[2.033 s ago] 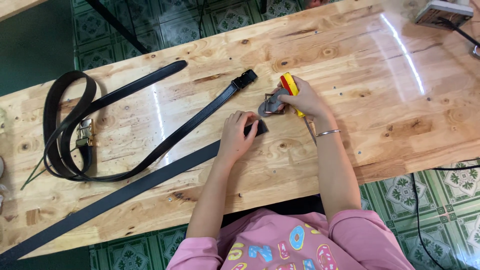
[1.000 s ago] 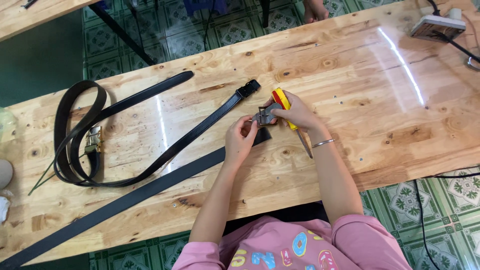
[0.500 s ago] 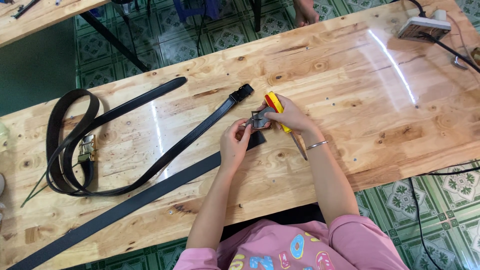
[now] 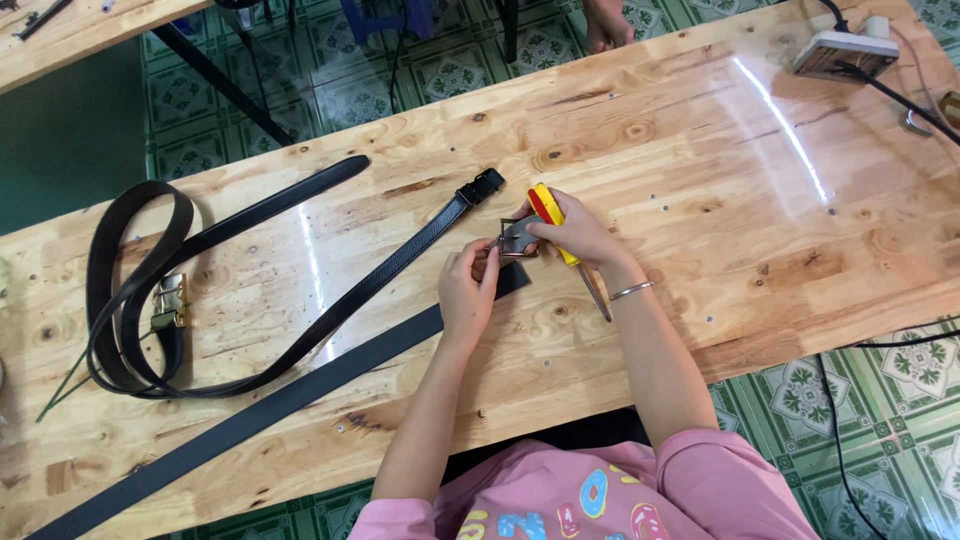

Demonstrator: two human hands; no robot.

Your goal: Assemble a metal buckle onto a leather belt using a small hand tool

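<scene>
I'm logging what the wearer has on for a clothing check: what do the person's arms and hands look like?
Both forearms are bare. The right hand has a thin silver bangle at its wrist; the left hand wears nothing. Short pink sleeves belong to a shirt with colourful doughnut-like prints.

Bright, sharp pic w/ glare streaks on glossy table [image 4: 780, 110].

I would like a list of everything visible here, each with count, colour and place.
belt strap: 1, dark grey, flat, from lower left edge to the hands
belts: at least 2, black, looped on the table's left half
gold buckle: 1, on the looped belts, far left
metal buckle: 1, grey, between both hands
screwdriver: 1, yellow and red handle, in right hand
power strip: 1, white, top right corner
table: 1, light wood
bracelet: 1, silver, right wrist
left hand: on the buckle
right hand: holding screwdriver and buckle
</scene>
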